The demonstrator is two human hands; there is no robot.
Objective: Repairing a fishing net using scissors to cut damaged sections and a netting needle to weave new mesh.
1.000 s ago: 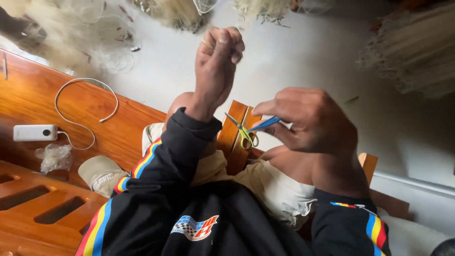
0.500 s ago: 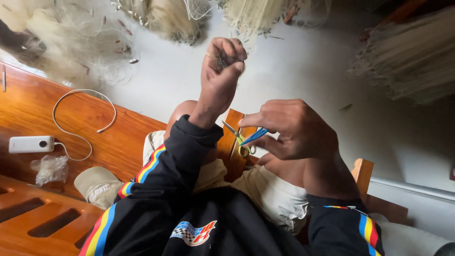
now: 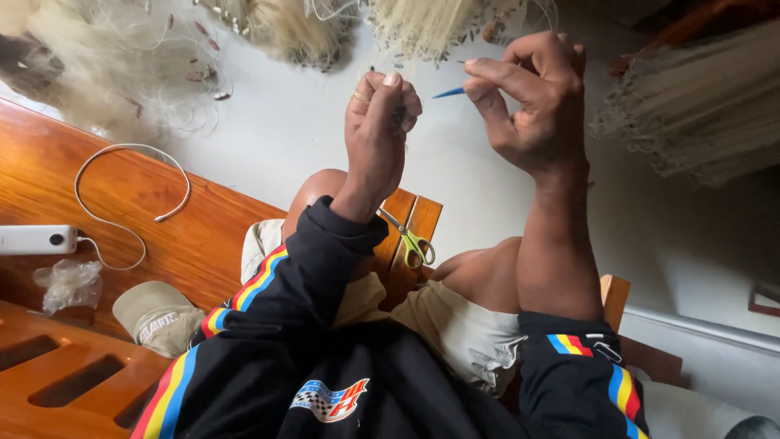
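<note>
Right grip (image 3: 532,97) pinches a blue needle (image 3: 448,93), left grip (image 3: 380,122) clenches fine netting; scissors (image 3: 410,240) lie below.

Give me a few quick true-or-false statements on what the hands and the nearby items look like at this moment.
1. The right hand pinches a thin blue tool. True.
2. The left hand lies flat on the wooden bench. False: it is raised and closed into a fist, pinching fine netting.
3. The scissors lie on a wooden piece between the knees. True.
4. The scissors are held in the right hand. False: neither hand touches them.
5. A beige cap lies on the wooden bench. True.
6. The white cable is wrapped around the left wrist. False: it lies looped on the bench.
</note>
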